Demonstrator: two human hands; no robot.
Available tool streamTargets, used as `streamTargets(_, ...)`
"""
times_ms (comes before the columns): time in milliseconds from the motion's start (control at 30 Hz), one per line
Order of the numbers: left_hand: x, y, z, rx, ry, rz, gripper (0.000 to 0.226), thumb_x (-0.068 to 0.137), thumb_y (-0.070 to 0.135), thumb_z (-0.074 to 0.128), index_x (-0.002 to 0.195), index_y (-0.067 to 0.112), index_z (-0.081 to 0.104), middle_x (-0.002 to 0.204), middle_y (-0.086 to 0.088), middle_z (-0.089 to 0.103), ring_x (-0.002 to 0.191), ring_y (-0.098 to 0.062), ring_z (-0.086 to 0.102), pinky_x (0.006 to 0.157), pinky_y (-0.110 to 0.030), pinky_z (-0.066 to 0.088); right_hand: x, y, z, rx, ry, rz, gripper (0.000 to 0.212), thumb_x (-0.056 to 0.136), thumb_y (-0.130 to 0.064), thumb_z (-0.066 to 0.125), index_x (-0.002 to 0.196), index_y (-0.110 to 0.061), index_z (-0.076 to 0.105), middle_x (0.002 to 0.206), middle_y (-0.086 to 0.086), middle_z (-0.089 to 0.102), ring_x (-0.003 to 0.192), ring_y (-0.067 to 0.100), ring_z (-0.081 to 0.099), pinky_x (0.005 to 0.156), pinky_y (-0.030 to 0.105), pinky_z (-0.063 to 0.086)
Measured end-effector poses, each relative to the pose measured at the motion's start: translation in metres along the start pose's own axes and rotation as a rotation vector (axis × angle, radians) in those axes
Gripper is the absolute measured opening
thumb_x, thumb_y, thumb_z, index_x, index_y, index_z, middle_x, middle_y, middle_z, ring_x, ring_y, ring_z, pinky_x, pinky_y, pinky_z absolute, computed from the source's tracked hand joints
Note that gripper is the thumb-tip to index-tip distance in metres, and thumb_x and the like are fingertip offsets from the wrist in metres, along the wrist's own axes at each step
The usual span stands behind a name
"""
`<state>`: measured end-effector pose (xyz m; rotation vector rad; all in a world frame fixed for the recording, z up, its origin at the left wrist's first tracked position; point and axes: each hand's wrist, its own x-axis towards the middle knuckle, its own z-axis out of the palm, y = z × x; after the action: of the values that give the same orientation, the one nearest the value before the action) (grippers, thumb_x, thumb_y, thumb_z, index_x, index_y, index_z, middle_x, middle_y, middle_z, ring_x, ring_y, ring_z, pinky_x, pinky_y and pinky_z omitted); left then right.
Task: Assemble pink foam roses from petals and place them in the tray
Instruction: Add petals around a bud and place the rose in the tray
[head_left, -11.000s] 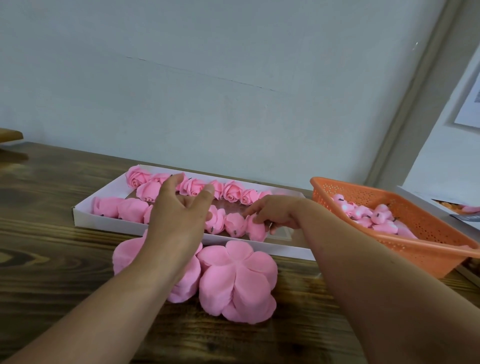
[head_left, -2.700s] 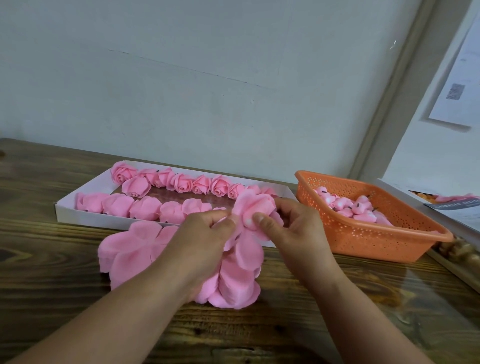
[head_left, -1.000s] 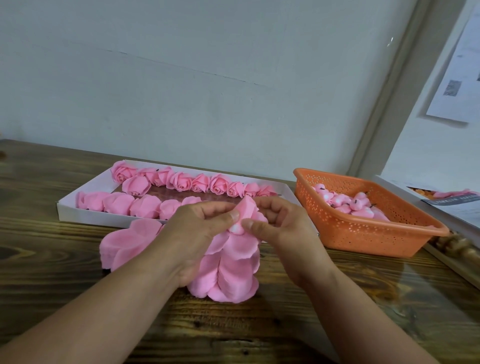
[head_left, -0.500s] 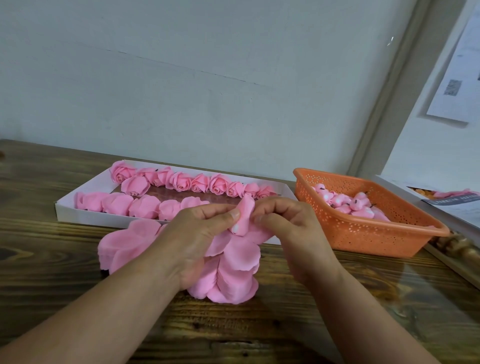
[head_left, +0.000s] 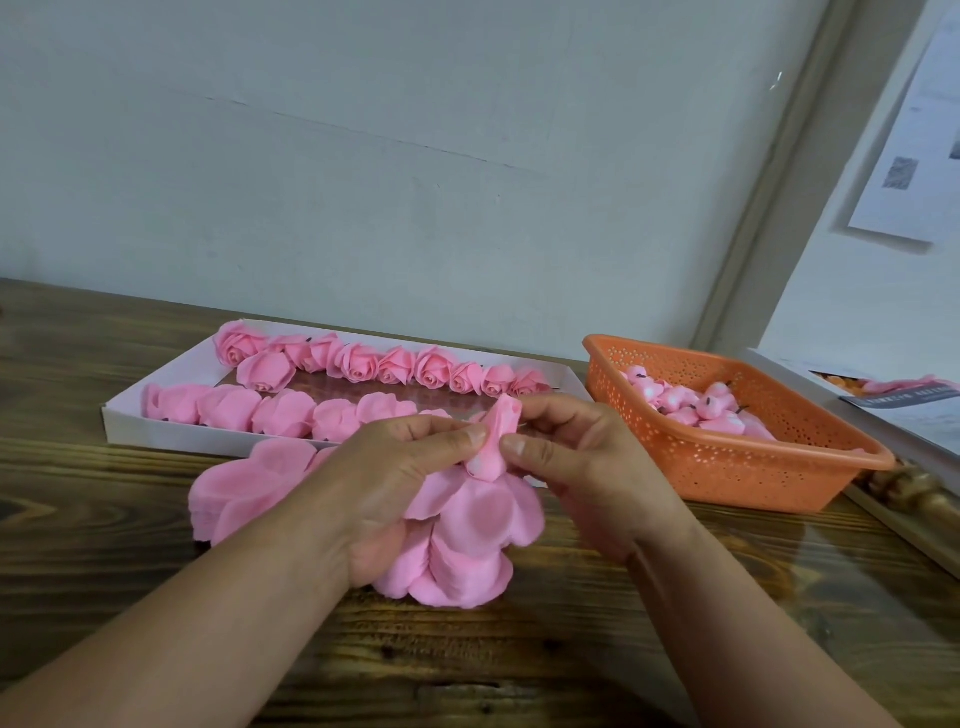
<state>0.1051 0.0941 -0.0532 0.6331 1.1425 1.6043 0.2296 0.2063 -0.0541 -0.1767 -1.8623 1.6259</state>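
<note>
Both hands are meeting above the dark wooden tabletop (head_left: 156, 597), just in front of the white rectangular cardboard tray (head_left: 171, 431). The left hand (head_left: 384, 488) and right hand (head_left: 582, 467) are each pinching a half-rolled pink foam rose (head_left: 493, 441), apparently wrapping petals, over a loose pink foam petal stack (head_left: 467, 561).
</note>
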Motion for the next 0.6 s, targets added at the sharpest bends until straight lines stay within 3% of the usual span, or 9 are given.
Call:
streamTargets(67,-0.001,0.001,0.002,-0.045,0.029,-0.016,0.063,0.068,0.016,0.069,0.123,-0.011,0.054,0.106,-0.024,0.066,0.089,-0.030,0.063,0.067,-0.033,0.054,0.000,0.001,0.003,-0.007,0.013,-0.037,0.019,0.072,-0.002,0.067,0.090,-0.009,0.072,0.085,0.010,0.072,0.078,0.020,0.067,0.070,0.028,0.055)
streamTargets(167,-0.002,0.003,0.003,-0.157,0.067,-0.046,0.049,0.065,0.022,0.069,0.106,-0.004,0.066,0.089,-0.015,0.073,0.071,-0.021,0.071,0.051,-0.026,0.057,0.000,0.003,0.010,-0.083,0.107,-0.042,0.017,0.070,-0.007,0.068,0.086,-0.011,0.071,0.079,0.007,0.072,0.073,0.018,0.067,0.064,0.027,0.054)
streamTargets(333,0.005,0.006,-0.002,-0.486,0.033,-0.033,0.050,0.079,0.026,0.063,0.116,-0.008,0.058,0.100,-0.018,0.068,0.095,-0.028,0.069,0.075,-0.045,0.057,0.002,0.004,0.010,-0.101,0.368,-0.068,0.016,0.077,0.000,0.071,0.077,-0.015,0.073,0.082,0.015,0.072,0.075,0.024,0.065,0.069,0.036,0.052)
streamTargets(467,0.004,-0.004,0.002,-0.238,-0.083,0.017,0.035,0.092,0.016,0.050,0.121,-0.002,0.059,0.117,-0.022,0.067,0.113,-0.030,0.063,0.098,-0.041,0.049,0.001,0.003,0.013,-0.117,0.374,-0.082,0.021,0.082,0.004,0.065,0.082,-0.015,0.071,0.080,0.008,0.073,0.075,0.020,0.067,0.066,0.032,0.054)
streamTargets(533,0.004,-0.010,0.002,-0.106,-0.019,0.088,0.028,0.096,0.013,0.048,0.116,0.000,0.063,0.115,-0.022,0.068,0.111,-0.032,0.064,0.095,-0.040,0.050,0.001,0.003,0.014,-0.120,0.374,-0.081,0.021,0.082,0.004,0.065,0.082,-0.016,0.071,0.079,0.006,0.073,0.075,0.019,0.067,0.065,0.030,0.053)
streamTargets(600,0.004,-0.013,0.003,0.075,0.141,0.177,0.022,0.097,0.015,0.051,0.103,0.004,0.068,0.103,-0.019,0.072,0.101,-0.032,0.068,0.085,-0.040,0.055,0.000,0.002,0.012,-0.105,0.371,-0.079,0.020,0.082,0.004,0.066,0.082,-0.016,0.071,0.079,0.006,0.073,0.075,0.018,0.067,0.065,0.029,0.053)
